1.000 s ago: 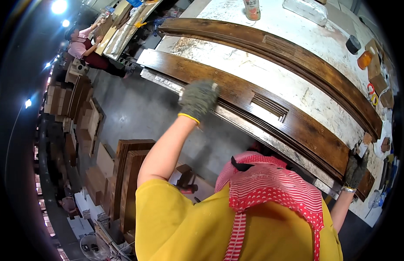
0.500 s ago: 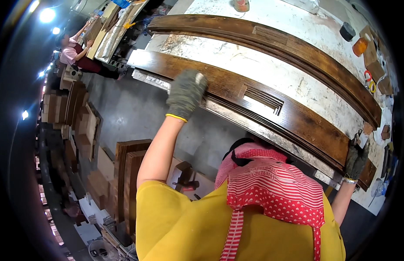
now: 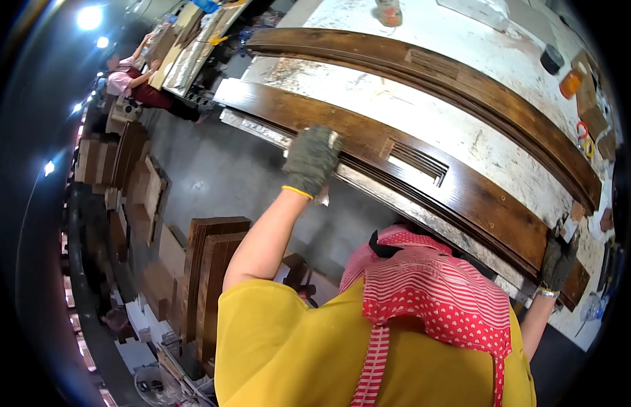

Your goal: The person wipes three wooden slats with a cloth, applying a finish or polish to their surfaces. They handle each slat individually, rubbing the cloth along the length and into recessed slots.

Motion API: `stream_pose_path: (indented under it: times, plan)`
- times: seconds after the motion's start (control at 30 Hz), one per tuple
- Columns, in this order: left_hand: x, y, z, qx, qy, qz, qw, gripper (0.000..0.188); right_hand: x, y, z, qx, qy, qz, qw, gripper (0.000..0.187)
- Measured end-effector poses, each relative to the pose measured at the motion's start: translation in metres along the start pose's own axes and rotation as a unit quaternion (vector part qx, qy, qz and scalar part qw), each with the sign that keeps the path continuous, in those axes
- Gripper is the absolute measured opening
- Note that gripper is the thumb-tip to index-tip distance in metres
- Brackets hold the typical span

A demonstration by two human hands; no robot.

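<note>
The left hand (image 3: pixel 312 159), gloved in coarse grey-green knit with a yellow cuff, lies over the near edge of the front board (image 3: pixel 369 138), toward the left end of the bench (image 3: pixel 369 91). Its fingers look curled, but whether they clamp on anything cannot be told. The right hand (image 3: pixel 558 264), in darker knit, touches the board's right end near the bench's right edge; whether its fingers are apart or together is too hard to make out.

The front board runs along the bench's near edge, a long, flat length of dark brown wood with visible grain, a glossy sheen and a rectangular opening whose sides step down in thin ridges. More ridged layers show along its near side. Farther in, roughly parallel, lies the back board (image 3: pixel 478 91), similar in colour, with a shallow rectangular panel in its face. The white bench top between them is scuffed and stained brown.

Toward the far edge stand a cylindrical can (image 3: pixel 388 12) and a clear-wrapped block (image 3: pixel 475 12). By the right edge are a squat black container (image 3: pixel 551 60), a translucent orange bottle (image 3: pixel 571 83) and scissors (image 3: pixel 585 139) with red and yellow loops
</note>
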State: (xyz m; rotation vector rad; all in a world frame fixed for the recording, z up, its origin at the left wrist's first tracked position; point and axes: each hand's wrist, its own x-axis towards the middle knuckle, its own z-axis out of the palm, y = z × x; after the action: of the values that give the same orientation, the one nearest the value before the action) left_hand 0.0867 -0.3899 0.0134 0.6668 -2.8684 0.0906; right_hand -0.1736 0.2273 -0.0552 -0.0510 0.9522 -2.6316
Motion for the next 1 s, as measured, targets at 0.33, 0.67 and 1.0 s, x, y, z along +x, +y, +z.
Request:
stream_pose_path:
  times: [0.33, 0.67, 1.0]
  plan:
    - [0.005, -0.005, -0.041, -0.293, 0.169, -0.055, 0.939, 0.027, -0.002, -0.001, -0.008, 0.006, -0.005, 0.007, 1.0, 0.045]
    - [-0.031, 0.162, -0.038, -0.138, -0.114, 0.224, 0.958, 0.048, 0.008, -0.001, 0.004, 0.027, -0.111, 0.049, 0.992, 0.044]
    - [0.018, 0.159, -0.071, -0.065, -0.076, 0.368, 0.924, 0.016, -0.004, -0.014, 0.032, -0.034, -0.135, -0.021, 0.99, 0.048]
